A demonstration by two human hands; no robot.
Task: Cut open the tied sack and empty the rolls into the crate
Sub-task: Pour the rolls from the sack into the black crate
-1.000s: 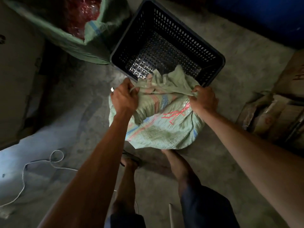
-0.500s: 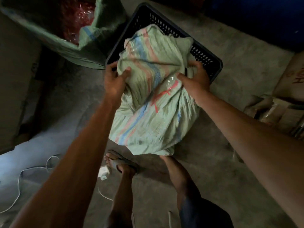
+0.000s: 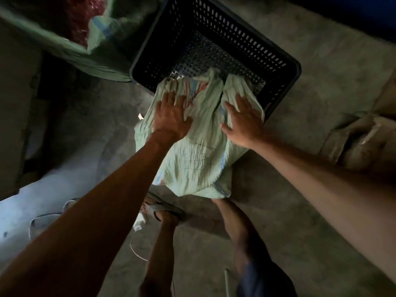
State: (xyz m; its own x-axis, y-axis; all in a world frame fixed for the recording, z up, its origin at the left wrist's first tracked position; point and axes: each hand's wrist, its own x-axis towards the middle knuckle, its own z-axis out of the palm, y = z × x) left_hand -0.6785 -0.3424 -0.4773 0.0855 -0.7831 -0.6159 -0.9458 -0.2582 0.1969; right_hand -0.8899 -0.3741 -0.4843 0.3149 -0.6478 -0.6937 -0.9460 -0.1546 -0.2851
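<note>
**Sack on crate rim, both palms flat, no rolls out that I can see**

Status: the sack lies tipped forward. Its top end is draped over the near rim of the crate and its bottom end is down by my feet. My left hand and right hand both press on top of it. The fingers are straight and spread, gripping nothing.

Risks, my read:
- Flat palms give no hold. If the load shifts, the sack could slide back off the rim and dump the rolls on the floor.
- The cloth at the top end is bunched in folds, and I can't tell whether the mouth is clear. If it's pinched, the rolls jam.
- I'm pushing toward the crate, and a light one may skid away on the concrete.
- A cable and a white plug sit just beside my left foot, so I could snag them if I step.

Containers:
- Crate: black and perforated. The bare floor shows through and no rolls are visible.
- Sack: bulging, contents hidden.
- Second sack, far left: open, with something red inside. It's too dark to tell what.
- Cardboard boxes on the right: contents unclear.
</note>
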